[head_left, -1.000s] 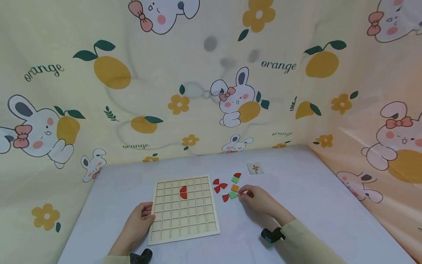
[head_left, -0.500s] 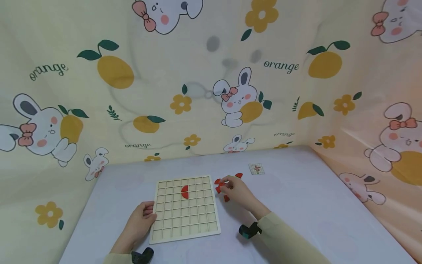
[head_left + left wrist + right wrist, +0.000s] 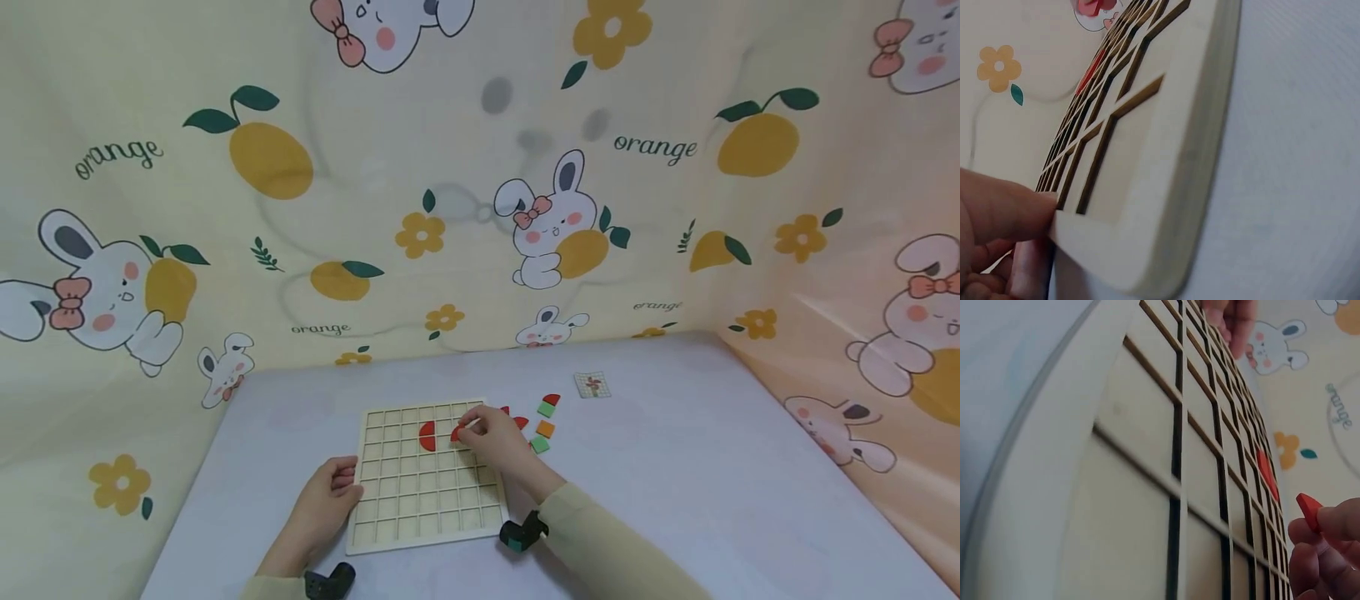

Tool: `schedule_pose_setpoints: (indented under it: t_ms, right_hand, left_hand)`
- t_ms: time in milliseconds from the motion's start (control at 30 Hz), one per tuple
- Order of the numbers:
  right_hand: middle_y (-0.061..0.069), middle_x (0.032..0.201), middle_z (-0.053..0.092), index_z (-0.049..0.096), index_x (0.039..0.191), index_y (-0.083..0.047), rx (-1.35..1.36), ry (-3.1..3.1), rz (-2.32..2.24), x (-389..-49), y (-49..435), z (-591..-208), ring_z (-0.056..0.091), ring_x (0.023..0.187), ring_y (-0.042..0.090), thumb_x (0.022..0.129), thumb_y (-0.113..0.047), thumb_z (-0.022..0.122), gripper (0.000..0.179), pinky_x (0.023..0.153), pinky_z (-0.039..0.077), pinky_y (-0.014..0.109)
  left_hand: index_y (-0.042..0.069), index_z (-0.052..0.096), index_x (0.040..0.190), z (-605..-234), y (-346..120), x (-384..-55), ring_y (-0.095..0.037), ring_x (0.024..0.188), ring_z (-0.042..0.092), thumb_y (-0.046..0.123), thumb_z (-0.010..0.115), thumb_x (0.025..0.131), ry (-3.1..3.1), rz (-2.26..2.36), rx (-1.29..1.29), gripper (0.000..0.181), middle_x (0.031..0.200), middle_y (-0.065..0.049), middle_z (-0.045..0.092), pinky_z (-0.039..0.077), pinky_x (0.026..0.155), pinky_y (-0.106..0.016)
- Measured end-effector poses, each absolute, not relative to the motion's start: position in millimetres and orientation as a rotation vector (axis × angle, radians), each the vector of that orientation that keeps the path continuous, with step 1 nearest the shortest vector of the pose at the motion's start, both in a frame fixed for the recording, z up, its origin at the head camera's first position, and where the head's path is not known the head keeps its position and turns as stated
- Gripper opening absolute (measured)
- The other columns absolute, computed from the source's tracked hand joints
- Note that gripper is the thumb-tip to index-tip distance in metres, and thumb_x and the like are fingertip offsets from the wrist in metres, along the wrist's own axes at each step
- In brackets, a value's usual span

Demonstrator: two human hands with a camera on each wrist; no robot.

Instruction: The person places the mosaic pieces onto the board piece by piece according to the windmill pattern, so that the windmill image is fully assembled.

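While the left hand (image 3: pixel 322 504) holds the left edge of the pale gridded board (image 3: pixel 416 506), its thumb lying on the rim and its other fingers curled at the side, the right hand (image 3: pixel 498 442) pinches a red piece (image 3: pixel 1310 511) between thumb and fingertips over the far right part of the board. Whether that piece touches the grid cannot be told. To its left, two red quarter-round pieces (image 3: pixel 427 430) sit in neighbouring compartments, one nearer than the other, their curved sides facing left. Loose pieces lie on the white table (image 3: pixel 675 467) to the right of the board: an orange square (image 3: pixel 545 429), a near green square (image 3: pixel 539 445), a far green square (image 3: pixel 546 410) with a red quarter-round (image 3: pixel 552 400) just beyond it, and more red pieces (image 3: pixel 521 422) partly hidden by the right hand. Farther off to the right lies a small patterned card (image 3: pixel 592 385). Behind hangs a cream cloth (image 3: pixel 375 167) printed with rabbits and oranges.
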State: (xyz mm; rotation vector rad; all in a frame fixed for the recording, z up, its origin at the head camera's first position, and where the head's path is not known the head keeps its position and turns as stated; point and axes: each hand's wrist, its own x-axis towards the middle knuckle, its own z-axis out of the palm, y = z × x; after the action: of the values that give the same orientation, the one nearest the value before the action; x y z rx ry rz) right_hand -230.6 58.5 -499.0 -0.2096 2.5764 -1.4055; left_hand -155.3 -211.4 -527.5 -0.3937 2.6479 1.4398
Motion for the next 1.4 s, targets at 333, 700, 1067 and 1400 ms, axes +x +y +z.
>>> schedule_pose_setpoints:
  t_ms: [333,700,1067,1400]
  right_hand:
    - [-0.007,0.080,0.060,0.065,0.095,-0.021,-0.322,2.629,-1.350,-231,40,-506,0.056,0.073,0.014,0.091,-0.024,0.066,0.004,0.061,0.049,0.029]
    - [-0.007,0.076,0.059,0.062,0.092,-0.019,-0.349,2.688,-1.290,-230,34,-508,0.054,0.067,0.013,0.092,-0.022,0.066,0.005,0.057,0.047,0.027]
    - [-0.008,0.077,0.055,0.065,0.092,-0.019,-0.382,2.796,-1.141,-228,30,-510,0.051,0.070,0.013,0.090,-0.022,0.069,0.005,0.058,0.045,0.027]
    - [-0.006,0.082,0.052,0.067,0.094,-0.019,-0.400,2.819,-1.106,-229,30,-512,0.050,0.073,0.014,0.089,-0.023,0.071,0.008,0.059,0.045,0.026]
  left_hand:
    - [0.001,0.045,0.136,-526,-212,-154,-0.023,0.106,0.053,0.002,0.061,0.090,2.647,1.464,-0.374,0.049,0.119,-0.013,0.051,0.049,0.093,-0.040]
    - [0.002,0.046,0.136,-526,-211,-155,-0.023,0.106,0.052,0.003,0.061,0.090,2.649,1.451,-0.388,0.048,0.118,-0.013,0.051,0.049,0.093,-0.040]
    - [0.001,0.045,0.136,-527,-210,-154,-0.024,0.106,0.052,0.002,0.061,0.090,2.646,1.454,-0.391,0.049,0.119,-0.014,0.051,0.049,0.093,-0.041]
    - [0.002,0.045,0.136,-528,-209,-156,-0.023,0.106,0.052,0.002,0.061,0.091,2.650,1.445,-0.401,0.048,0.118,-0.012,0.051,0.050,0.092,-0.039]
